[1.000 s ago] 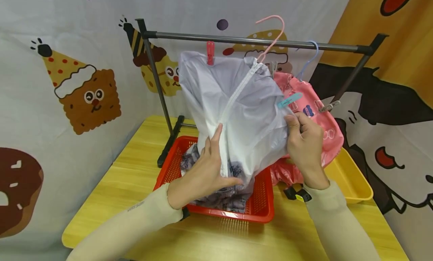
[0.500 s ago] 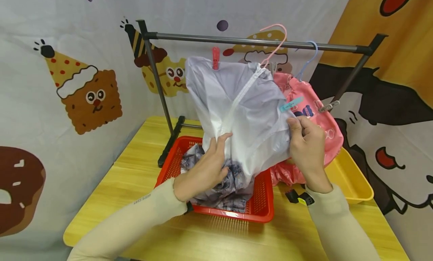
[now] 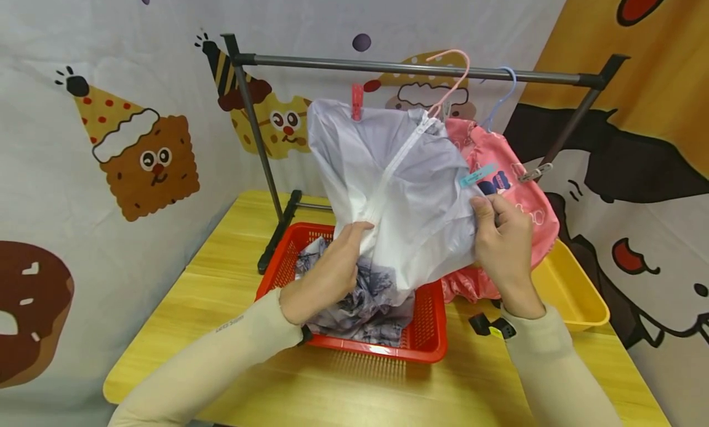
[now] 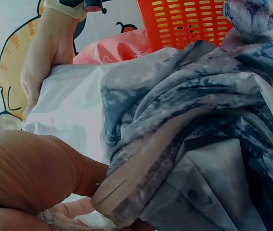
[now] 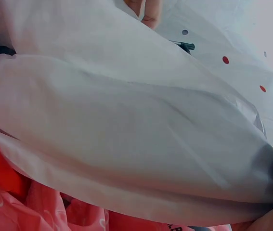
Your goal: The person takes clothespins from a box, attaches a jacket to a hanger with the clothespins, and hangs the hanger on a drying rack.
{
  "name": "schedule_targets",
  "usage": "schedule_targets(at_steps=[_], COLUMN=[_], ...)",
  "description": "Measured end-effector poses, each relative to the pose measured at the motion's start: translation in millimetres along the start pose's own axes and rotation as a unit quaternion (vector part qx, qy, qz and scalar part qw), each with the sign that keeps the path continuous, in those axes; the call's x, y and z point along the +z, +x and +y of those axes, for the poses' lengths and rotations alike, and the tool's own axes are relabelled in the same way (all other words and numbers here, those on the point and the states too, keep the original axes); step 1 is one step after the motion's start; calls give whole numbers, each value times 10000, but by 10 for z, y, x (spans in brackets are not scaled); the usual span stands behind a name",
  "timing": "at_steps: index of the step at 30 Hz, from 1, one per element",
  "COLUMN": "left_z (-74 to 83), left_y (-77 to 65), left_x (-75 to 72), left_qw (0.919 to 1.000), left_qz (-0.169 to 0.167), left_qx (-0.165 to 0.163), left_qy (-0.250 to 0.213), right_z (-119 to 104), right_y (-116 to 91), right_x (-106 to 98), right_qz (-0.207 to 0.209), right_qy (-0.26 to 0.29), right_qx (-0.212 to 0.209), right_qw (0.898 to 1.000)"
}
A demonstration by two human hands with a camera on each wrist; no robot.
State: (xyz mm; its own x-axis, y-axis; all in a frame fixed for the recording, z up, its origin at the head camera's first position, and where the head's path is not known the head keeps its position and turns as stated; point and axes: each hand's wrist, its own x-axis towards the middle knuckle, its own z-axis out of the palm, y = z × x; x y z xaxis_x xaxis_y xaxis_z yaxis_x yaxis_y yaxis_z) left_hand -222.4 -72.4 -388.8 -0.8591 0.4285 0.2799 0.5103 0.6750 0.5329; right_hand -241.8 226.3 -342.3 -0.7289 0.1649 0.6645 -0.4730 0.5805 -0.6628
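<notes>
A thin white zip jacket [image 3: 415, 199], its lower part patterned dark grey, is on a pink hanger [image 3: 462, 76]. The hanger's hook overlaps the rail in the head view; whether it touches cannot be told. My left hand [image 3: 327, 270] grips the front edge by the zip; in the left wrist view the patterned cloth [image 4: 175, 106] folds away from the fingers. My right hand [image 3: 504, 248] pinches the jacket's right side between thumb and fingers, below a teal clothespin [image 3: 477, 175]. A red clothespin [image 3: 357, 102] is clipped at the jacket's upper left.
A dark metal rack [image 3: 332, 64] stands on the wooden table [image 3: 183, 316]. Pink printed clothing [image 3: 540, 218] hangs from a blue hanger [image 3: 504, 98] at right. A red basket [image 3: 426, 328] holds patterned cloth below the jacket; a yellow tray [image 3: 576, 285] lies behind the right forearm.
My left hand has gone from spread fingers against the zip to gripping the front edge. The jacket and pink hanger have shifted down and slightly right. My right hand keeps its grip.
</notes>
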Motion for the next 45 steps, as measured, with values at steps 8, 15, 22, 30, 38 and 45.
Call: schedule_targets(at_steps=[8,15,22,30,38,45], left_z=[-61,-103,-212,-451,-835,-1091], left_y=[-22,-51,-85,-254,-372,-479], left_x=[-81,-168,-230,-418,-663,-802], left_qw=[9998,9999,9996,9989,9961,9803], left_qz=[93,83,-111,-15,199,-707], left_qx=[-164,-73,167,-36,-829,-1724], left_qy=[-70,-83,-184,-470,225,655], right_z=[39,83,99,133,166,186], right_y=[-32,-33,-44,-37,-40,-53], right_x=[-50,-77,-100,-113,-140,-163], right_qz=[-91,-42,1,-9,-91,-174], right_qy=[125,51,-30,-5,-51,-19], right_qx=[98,158,194,99,236,252], right_qw=[9998,9999,9998,10000,9997,9995])
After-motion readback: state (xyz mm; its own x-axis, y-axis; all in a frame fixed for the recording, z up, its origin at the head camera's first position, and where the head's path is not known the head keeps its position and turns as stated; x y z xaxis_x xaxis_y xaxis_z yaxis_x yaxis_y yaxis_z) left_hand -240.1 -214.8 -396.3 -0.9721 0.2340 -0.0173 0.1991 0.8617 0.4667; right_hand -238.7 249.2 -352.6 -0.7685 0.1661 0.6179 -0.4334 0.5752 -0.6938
